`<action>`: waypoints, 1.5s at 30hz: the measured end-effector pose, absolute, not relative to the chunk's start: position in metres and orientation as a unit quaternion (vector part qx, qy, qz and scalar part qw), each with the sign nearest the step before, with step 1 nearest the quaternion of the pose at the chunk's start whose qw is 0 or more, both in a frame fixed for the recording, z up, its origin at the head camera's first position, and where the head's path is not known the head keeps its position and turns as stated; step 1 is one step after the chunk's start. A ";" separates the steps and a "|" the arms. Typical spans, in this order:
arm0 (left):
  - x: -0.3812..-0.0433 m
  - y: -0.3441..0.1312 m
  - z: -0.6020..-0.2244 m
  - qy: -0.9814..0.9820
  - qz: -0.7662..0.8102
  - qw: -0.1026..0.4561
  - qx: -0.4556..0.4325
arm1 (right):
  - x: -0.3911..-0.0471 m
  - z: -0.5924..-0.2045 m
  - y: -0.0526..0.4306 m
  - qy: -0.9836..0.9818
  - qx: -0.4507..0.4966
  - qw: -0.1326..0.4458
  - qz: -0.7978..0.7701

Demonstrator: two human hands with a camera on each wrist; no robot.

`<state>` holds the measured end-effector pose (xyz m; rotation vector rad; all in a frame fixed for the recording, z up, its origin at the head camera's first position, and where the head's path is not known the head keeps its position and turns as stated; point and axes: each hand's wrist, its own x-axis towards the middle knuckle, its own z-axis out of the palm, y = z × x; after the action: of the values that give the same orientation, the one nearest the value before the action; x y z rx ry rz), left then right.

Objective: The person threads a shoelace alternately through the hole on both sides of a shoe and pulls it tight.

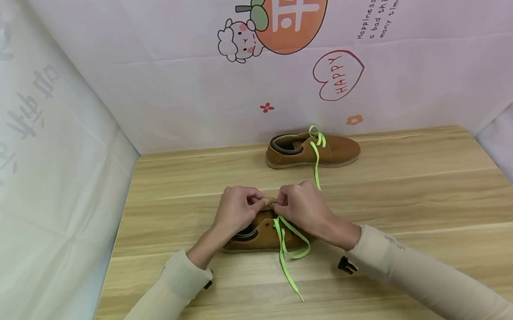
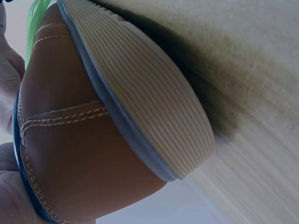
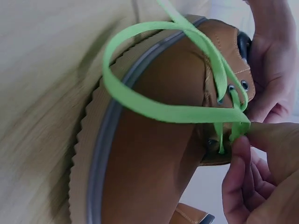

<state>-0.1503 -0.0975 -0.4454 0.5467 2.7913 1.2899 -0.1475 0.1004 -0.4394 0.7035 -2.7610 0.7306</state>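
A brown leather shoe [image 1: 252, 243] lies on the table under both hands, its toe to the right. My left hand [image 1: 238, 207] pinches the far eyelet flap near the opening. Close beside it, my right hand [image 1: 304, 206] pinches a bright green shoelace [image 3: 163, 113] at the eyelets. The lace makes a wide loop over the shoe's side, and a loose end hangs down onto the table in the head view. Heel and ribbed sole [image 2: 140, 84] fill much of the left wrist view, with parts of fingers at the left edge. The right hand covers the toe in the head view.
A second brown shoe [image 1: 341, 148] with green laces stands at the back of the wooden table [image 1: 423, 267], near the printed cloth wall [image 1: 182, 100]. One of its lace ends trails toward the right hand. Cloth also hangs at the left and right sides.
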 end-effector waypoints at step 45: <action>-0.125 -0.096 -0.461 0.870 0.241 -0.228 0.365 | -0.156 -0.453 0.121 -0.852 0.308 -0.027 0.423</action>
<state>-0.1255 -0.0959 -0.4605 1.3503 3.2182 0.8898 -0.1562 0.1213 -0.4531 0.9852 -2.7215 1.3521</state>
